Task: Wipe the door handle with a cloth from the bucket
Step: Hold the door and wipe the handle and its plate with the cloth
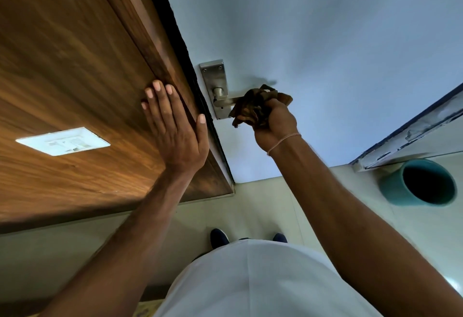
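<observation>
Right hand (273, 126) clenched on crumpled brown cloth (253, 107) around brushed-steel lever handle (224, 102); left hand (175, 126) flat, fingers released, on wooden frame (160, 48). Best: wrap fully, stroke along lever.

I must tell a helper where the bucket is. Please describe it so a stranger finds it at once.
Start at the pale blue door and look down to the floor on its right. The bucket stands there alone, below a worn white frame. It is round, teal, with a dark open mouth.
</observation>
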Demonstrator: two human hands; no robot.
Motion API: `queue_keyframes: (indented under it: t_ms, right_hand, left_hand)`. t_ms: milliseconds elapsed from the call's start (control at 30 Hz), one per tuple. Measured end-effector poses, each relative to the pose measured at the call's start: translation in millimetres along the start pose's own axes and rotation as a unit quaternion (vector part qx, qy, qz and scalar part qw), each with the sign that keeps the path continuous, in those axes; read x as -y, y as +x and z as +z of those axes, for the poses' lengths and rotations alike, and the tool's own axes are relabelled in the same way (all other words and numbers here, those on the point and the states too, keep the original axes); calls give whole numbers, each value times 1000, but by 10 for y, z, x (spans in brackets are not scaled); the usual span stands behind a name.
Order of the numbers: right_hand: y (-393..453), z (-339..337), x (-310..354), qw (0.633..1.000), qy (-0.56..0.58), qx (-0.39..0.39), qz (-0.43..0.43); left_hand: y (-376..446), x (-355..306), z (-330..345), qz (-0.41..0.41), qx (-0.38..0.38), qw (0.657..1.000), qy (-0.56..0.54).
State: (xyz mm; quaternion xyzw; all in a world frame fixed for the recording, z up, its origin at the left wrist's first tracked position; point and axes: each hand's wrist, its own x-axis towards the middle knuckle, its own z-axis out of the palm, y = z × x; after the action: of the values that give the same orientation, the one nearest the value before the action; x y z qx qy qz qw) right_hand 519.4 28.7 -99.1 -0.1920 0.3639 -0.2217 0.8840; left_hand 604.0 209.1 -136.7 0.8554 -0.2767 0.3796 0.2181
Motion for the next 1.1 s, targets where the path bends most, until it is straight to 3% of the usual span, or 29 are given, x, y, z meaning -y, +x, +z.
queue_keyframes:
  t_ms: [100, 300, 567, 867, 1000, 1100]
  right_hand:
    - [9, 81, -96, 997, 36, -6, 67]
    - [-2, 231, -428, 985, -11, 38, 165]
    - [132, 60, -364, 989, 65, 30, 133]
    - [229, 235, -547, 988, -20, 41, 148]
    - [284, 76, -424, 991, 64, 62, 96]
    - [272, 111, -444, 986, 106, 61, 111]
  left_hand:
    - [-1, -3, -12, 2, -3, 1000, -1]
    - [1, 14, -53, 8, 8, 1000, -12]
    - [-6, 75, -103, 25, 20, 999, -14]
    - [-4, 86, -99, 24, 21, 999, -9]
    - [-16, 103, -108, 26, 24, 999, -15]
    - [-14, 163, -157, 35, 37, 999, -16]
